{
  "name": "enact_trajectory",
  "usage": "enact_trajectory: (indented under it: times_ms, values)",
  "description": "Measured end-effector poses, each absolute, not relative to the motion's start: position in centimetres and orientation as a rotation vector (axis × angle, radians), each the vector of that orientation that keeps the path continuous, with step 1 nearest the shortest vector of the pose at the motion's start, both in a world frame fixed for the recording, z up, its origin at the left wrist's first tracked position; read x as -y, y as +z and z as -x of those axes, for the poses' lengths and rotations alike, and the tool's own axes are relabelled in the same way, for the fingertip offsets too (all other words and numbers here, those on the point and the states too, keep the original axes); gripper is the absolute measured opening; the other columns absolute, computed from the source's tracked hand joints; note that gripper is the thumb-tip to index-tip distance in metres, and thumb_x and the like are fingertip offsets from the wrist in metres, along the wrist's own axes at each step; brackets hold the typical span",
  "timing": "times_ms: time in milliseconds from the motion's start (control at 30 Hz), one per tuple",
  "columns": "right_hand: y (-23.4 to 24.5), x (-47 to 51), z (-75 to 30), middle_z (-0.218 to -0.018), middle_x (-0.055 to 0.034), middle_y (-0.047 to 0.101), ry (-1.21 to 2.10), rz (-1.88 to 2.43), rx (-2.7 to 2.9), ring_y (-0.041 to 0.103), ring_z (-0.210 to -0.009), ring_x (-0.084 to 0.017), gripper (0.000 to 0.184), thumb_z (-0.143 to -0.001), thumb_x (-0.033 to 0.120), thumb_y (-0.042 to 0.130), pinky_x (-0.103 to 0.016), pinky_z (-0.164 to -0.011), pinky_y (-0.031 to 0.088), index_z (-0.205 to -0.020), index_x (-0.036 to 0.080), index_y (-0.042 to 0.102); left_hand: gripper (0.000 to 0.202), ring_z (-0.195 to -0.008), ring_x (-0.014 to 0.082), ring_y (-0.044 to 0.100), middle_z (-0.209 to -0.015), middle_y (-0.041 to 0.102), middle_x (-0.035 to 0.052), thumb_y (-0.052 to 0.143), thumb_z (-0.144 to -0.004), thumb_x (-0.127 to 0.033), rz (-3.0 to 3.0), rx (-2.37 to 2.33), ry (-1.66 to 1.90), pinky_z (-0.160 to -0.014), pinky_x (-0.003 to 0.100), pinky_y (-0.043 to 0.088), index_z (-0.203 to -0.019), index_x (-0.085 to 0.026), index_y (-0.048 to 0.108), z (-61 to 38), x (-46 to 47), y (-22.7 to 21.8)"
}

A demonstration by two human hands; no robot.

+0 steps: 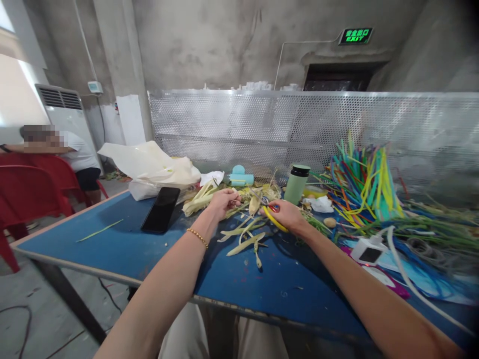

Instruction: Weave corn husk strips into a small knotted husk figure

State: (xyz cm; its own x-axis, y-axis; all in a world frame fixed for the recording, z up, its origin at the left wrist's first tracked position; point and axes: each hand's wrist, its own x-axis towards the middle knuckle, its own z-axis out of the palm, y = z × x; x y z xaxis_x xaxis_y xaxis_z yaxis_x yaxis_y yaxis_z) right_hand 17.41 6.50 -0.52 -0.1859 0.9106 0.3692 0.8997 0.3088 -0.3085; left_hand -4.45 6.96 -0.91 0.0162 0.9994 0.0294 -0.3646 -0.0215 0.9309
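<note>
My left hand (223, 200) is closed in a pinch on a pale green leaf strip (245, 203) over the blue table (123, 239). It wears a gold bead bracelet (197, 237) at the wrist. My right hand (286, 213) is closed around yellow-handled scissors (272, 215), whose blades point left toward the strip. Cut leaf pieces (245, 237) lie scattered on the table just below both hands.
A black phone (160, 209) lies left of my hands, with a cream plastic bag (149, 167) behind it. A green bottle (296, 184), a bundle of coloured strips (361, 182), a small white device (368, 249) and a perforated metal screen (299, 129) stand nearby. A seated person (75, 149) is at far left by red chairs (26, 192).
</note>
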Motion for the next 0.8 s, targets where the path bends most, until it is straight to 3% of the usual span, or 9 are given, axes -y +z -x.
enact_trajectory:
  times_ms: [233,367,500,633,700,800]
  values:
    - [-0.3,-5.9,-20.6,-0.106,-0.0210,0.069,-0.256,2.061,2.238,0.066,-0.097,-0.033,0.036,-0.080,0.040,0.055,-0.038,-0.074,0.048,-0.101,0.014,0.068,0.013,-0.052,0.0097,0.061,-0.068,0.067,0.0068,0.064,-0.074,-0.009,-1.111,-0.836,1.368,-0.049,0.019,0.041,-0.068,-0.012,0.053,3.5,-5.0,0.3]
    - [0.0,-5.0,-20.8,-0.111,-0.0206,0.068,-0.258,2.050,2.360,0.064,-0.102,-0.036,0.035,-0.079,0.044,0.060,-0.040,-0.075,0.049,-0.096,0.015,0.070,0.013,-0.059,0.0138,0.066,-0.076,0.071,0.0121,0.062,-0.077,-0.010,-1.206,-0.817,1.268,-0.054,0.022,0.046,-0.070,-0.012,0.052,2.7,-4.3,0.1]
    - [1.3,-4.2,-20.6,-0.099,-0.0164,0.071,-0.247,1.800,2.338,0.066,-0.095,-0.032,0.031,-0.082,0.042,0.059,-0.037,-0.074,0.047,-0.094,0.016,0.072,0.012,-0.053,0.0122,0.064,-0.068,0.069,0.0084,0.063,-0.078,-0.011,-1.379,-0.844,1.198,-0.052,0.021,0.045,-0.071,-0.012,0.053,1.8,-3.6,-0.2]
    - [2.2,-2.8,-19.3,-0.089,-0.0071,0.073,0.236,1.179,2.200,0.066,-0.079,-0.019,0.033,-0.088,0.042,0.052,-0.027,-0.071,0.048,-0.097,0.018,0.072,0.010,-0.048,0.0099,0.059,-0.060,0.065,0.0041,0.063,-0.076,-0.011,-1.634,-0.858,1.116,-0.052,0.021,0.045,-0.068,-0.012,0.058,0.2,-2.2,0.1]
    - [2.1,-2.1,-18.4,-0.077,-0.0044,0.072,0.521,1.044,2.142,0.064,-0.066,-0.016,0.031,-0.084,0.043,0.057,-0.025,-0.061,0.048,-0.093,0.017,0.071,0.011,-0.048,0.0093,0.057,-0.059,0.063,0.0031,0.061,-0.076,-0.011,-1.728,-0.852,1.103,-0.053,0.021,0.045,-0.065,-0.012,0.059,-0.4,-1.5,0.2]
    - [1.6,-1.8,-17.8,-0.064,-0.0021,0.068,0.636,1.012,2.051,0.061,-0.055,-0.014,0.023,-0.081,0.038,0.061,-0.023,-0.052,0.045,-0.079,0.016,0.068,0.014,-0.049,0.0096,0.056,-0.058,0.062,0.0025,0.059,-0.077,-0.013,-1.857,-0.892,1.102,-0.051,0.021,0.043,-0.063,-0.013,0.061,-0.5,-1.3,0.1]
